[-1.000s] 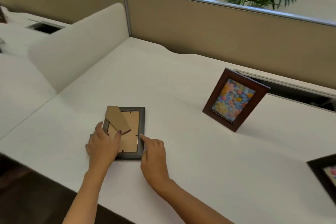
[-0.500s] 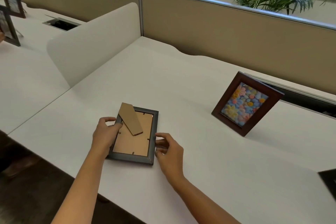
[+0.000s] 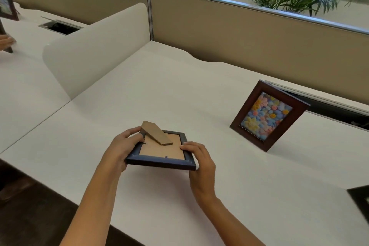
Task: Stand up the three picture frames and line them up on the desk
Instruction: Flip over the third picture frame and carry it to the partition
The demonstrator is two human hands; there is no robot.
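Both hands hold a small dark blue picture frame (image 3: 161, 151) face down just above the near part of the white desk (image 3: 179, 90). The left hand (image 3: 121, 150) grips its left edge with fingers curled near the brown cardboard easel leg (image 3: 156, 135); the right hand (image 3: 199, 163) pinches the near right corner. The leg already juts up from the backing — probably opened so the frame can lean on it once turned upright. To the far right, a dark brown wooden frame with a flower picture (image 3: 267, 116) stands tilted back on its own. A third black frame (image 3: 359, 197) lies at the right edge, mostly out of view — apparently not yet stood up.
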